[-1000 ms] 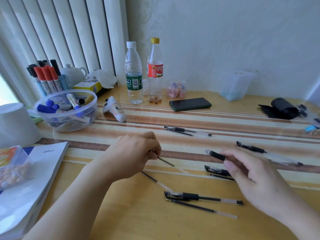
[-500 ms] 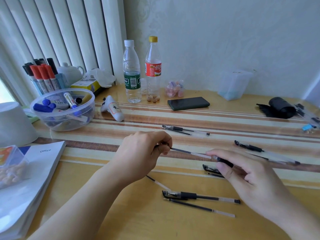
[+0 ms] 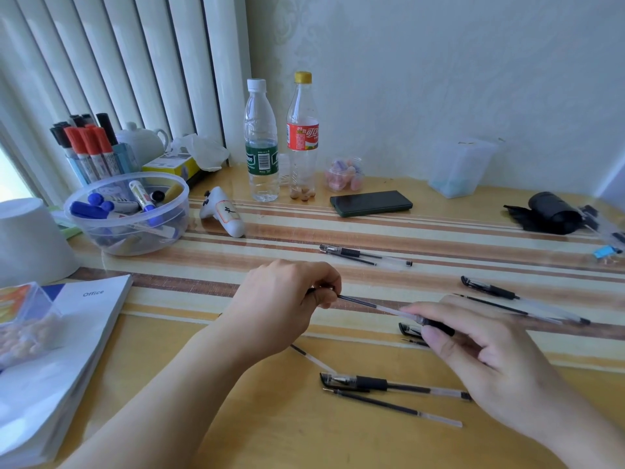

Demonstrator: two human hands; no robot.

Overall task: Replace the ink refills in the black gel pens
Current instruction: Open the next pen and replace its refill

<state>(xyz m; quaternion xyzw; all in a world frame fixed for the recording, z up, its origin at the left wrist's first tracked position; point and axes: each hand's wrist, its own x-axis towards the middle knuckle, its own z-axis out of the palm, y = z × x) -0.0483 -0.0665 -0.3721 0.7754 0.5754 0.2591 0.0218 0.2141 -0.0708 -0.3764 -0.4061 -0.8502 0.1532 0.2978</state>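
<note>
My left hand pinches the end of a thin ink refill above the table's middle. The refill's other end sits in a clear pen barrel with a black grip, which my right hand holds between thumb and fingers. Other black gel pens lie on the table: one with a loose refill beside it at the front, one further back, one at the right. A pen cap lies under my right hand. A loose refill lies below my left wrist.
A clear bowl of markers and a white cup stand at the left, with a booklet in front. Two bottles, a phone, a clear tub and a black pouch line the back.
My hands came together: the refill in my left hand met the barrel in my right and has slid into it, with both hands now a little closer.
</note>
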